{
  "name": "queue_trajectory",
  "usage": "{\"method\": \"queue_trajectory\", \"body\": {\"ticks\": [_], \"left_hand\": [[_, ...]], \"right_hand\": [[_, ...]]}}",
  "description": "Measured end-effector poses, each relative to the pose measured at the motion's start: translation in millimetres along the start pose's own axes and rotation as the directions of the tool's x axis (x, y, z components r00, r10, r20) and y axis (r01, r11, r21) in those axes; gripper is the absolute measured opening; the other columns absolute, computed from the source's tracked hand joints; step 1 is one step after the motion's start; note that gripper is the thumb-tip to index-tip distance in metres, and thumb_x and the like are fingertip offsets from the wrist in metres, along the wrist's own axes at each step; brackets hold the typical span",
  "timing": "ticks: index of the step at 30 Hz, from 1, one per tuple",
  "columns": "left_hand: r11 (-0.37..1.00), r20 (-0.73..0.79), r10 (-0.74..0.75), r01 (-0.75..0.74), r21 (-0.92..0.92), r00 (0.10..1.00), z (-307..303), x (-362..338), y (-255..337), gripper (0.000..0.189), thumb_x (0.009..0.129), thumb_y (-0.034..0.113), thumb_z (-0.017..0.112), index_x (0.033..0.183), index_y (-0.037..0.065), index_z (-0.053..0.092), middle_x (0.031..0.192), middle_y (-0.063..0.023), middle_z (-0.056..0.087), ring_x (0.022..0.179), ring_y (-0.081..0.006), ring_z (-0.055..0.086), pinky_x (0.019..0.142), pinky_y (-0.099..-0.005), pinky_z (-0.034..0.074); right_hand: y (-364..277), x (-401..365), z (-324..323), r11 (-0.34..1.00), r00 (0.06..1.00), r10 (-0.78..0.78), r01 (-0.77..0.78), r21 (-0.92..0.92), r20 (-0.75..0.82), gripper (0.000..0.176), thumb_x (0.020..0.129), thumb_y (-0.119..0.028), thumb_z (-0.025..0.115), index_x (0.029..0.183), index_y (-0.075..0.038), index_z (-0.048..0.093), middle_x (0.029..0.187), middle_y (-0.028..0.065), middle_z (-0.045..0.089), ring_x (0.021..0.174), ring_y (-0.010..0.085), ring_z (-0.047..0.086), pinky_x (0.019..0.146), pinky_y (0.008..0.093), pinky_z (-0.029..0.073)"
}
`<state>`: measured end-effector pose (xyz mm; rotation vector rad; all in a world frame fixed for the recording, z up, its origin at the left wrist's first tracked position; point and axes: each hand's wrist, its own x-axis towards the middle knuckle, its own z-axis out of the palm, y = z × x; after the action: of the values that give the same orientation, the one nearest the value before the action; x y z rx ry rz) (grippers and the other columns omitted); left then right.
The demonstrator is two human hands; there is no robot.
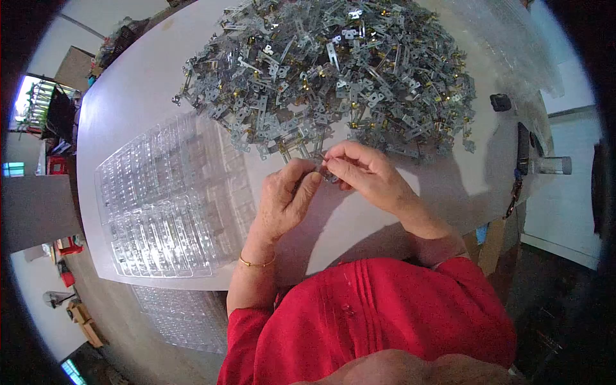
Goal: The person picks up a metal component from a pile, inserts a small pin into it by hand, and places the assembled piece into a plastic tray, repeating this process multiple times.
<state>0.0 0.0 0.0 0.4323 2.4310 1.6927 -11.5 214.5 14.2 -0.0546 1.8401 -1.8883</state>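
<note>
White tabletop [128,96], rounded corners; far edge cut off by lens rim.
Item in hand: small grey metal piece [328,174], approx. table centre, just below the heap. It is mostly hidden by fingertips, so shape and detail are not readable.
Left hand [285,202]: thumb and forefinger closed tight on piece from the left.
Right hand [369,176]: fingers curled, tips pinched on same piece from the right; hands touching.
Heap of grey stamped-metal brackets w/ brass-coloured bits [333,70]: large qty, covers far half of table, top cropped.
Clear moulded plastic trays [167,199]: left of hands, contents hard to make out.
Thin gold bangle [256,263]: left wrist.
Red pleated top [372,314]: foreground.
Small black object [500,101], clear glass [552,165]: right edge, blurred, type unclear.
</note>
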Motion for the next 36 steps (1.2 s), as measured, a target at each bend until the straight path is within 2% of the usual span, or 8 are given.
{"method": "queue_trajectory", "body": {"ticks": [2, 8, 13, 18, 24, 27, 30, 36], "left_hand": [[0.996, 0.043, 0.079, -0.080, 0.026, 0.996, 1.2, 1.3, -0.3, 0.016, 0.099, 0.018, 0.063, 0.103, 0.003, 0.066, 0.079, -0.0153, 0.067, 0.071, -0.0286, 0.067, 0.065, -0.0373, 0.050], [0.990, 0.005, -0.066, 0.066, -0.126, 0.998, 5.4, -2.3, -3.3, 0.022, 0.101, 0.023, 0.064, 0.102, 0.001, 0.065, 0.071, -0.0069, 0.060, 0.063, -0.0171, 0.056, 0.060, -0.0334, 0.047], [0.865, 0.016, -0.228, 0.211, -0.456, 0.973, -1.9, 0.1, -2.1, 0.028, 0.104, 0.030, 0.061, 0.102, 0.002, 0.064, 0.072, 0.0017, 0.056, 0.056, -0.0055, 0.050, 0.047, -0.0207, 0.036], [0.805, 0.121, -0.276, 0.298, -0.514, 0.953, -2.7, 0.6, -0.7, 0.032, 0.106, 0.032, 0.056, 0.104, 0.001, 0.065, 0.073, -0.0010, 0.060, 0.058, -0.0102, 0.056, 0.053, -0.0240, 0.045], [0.464, 0.207, -0.147, 0.253, -0.849, 0.967, -6.7, 7.5, -10.2, 0.052, 0.108, 0.041, 0.043, 0.126, -0.004, 0.061, 0.098, -0.0163, 0.070, 0.078, -0.0263, 0.070, 0.077, -0.0353, 0.055], [0.608, -0.043, -0.044, -0.008, -0.794, 0.998, -4.1, 8.7, -15.3, 0.058, 0.102, 0.043, 0.057, 0.131, -0.008, 0.056, 0.126, -0.0224, 0.064, 0.105, -0.0344, 0.069, 0.093, -0.0477, 0.055], [0.644, -0.132, 0.042, -0.128, -0.754, 0.990, 4.3, 6.5, 2.7, 0.045, 0.099, 0.019, 0.065, 0.137, -0.003, 0.056, 0.144, -0.0179, 0.055, 0.134, -0.0280, 0.053, 0.110, -0.0419, 0.044], [0.783, -0.165, 0.182, -0.245, -0.572, 0.969, 4.3, 8.2, -20.0, 0.044, 0.100, 0.015, 0.065, 0.140, 0.002, 0.054, 0.147, -0.0157, 0.053, 0.138, -0.0274, 0.049, 0.115, -0.0431, 0.038]], "right_hand": [[5.9, 0.5, -2.6, 0.971, 0.993, -0.119, 0.111, -0.213, -0.026, 0.018, 0.101, -0.020, 0.068, 0.110, -0.006, 0.063, 0.093, -0.0018, 0.063, 0.082, 0.0060, 0.060, 0.075, 0.0248, 0.051], [0.7, 2.3, 9.5, 0.827, 0.856, -0.474, 0.513, 0.227, -0.206, 0.007, 0.097, -0.009, 0.068, 0.104, -0.006, 0.066, 0.106, 0.0043, 0.065, 0.101, 0.0115, 0.062, 0.083, 0.0274, 0.051], [-10.2, -0.9, -1.5, 0.644, 0.713, -0.691, 0.682, -0.347, 0.118, 0.014, 0.091, -0.006, 0.072, 0.104, -0.007, 0.066, 0.116, 0.0109, 0.067, 0.105, 0.0242, 0.065, 0.087, 0.0335, 0.053], [-1.6, 3.3, 7.5, 0.471, 0.631, -0.752, 0.715, -0.517, 0.189, 0.014, 0.090, -0.006, 0.073, 0.102, -0.006, 0.067, 0.117, 0.0103, 0.068, 0.100, 0.0273, 0.067, 0.084, 0.0363, 0.055], [-0.7, 3.2, 2.9, 0.665, 0.697, -0.717, 0.684, -0.299, 0.002, 0.014, 0.095, -0.006, 0.069, 0.108, -0.004, 0.066, 0.112, 0.0096, 0.070, 0.101, 0.0217, 0.068, 0.086, 0.0344, 0.056], [6.4, 6.5, 5.8, 0.802, 0.796, -0.562, 0.591, 0.088, -0.224, 0.014, 0.100, -0.008, 0.064, 0.112, -0.002, 0.066, 0.111, 0.0081, 0.070, 0.103, 0.0165, 0.067, 0.088, 0.0326, 0.056], [7.1, 6.6, 1.5, 0.856, 0.874, -0.383, 0.458, 0.241, -0.300, 0.020, 0.105, -0.013, 0.059, 0.120, 0.000, 0.065, 0.112, 0.0070, 0.070, 0.098, 0.0147, 0.067, 0.088, 0.0313, 0.056], [10.5, 6.2, 7.8, 0.891, 0.949, -0.263, 0.309, 0.332, -0.177, 0.018, 0.104, -0.014, 0.060, 0.114, 0.000, 0.066, 0.108, 0.0050, 0.069, 0.094, 0.0135, 0.067, 0.086, 0.0289, 0.055]]}}
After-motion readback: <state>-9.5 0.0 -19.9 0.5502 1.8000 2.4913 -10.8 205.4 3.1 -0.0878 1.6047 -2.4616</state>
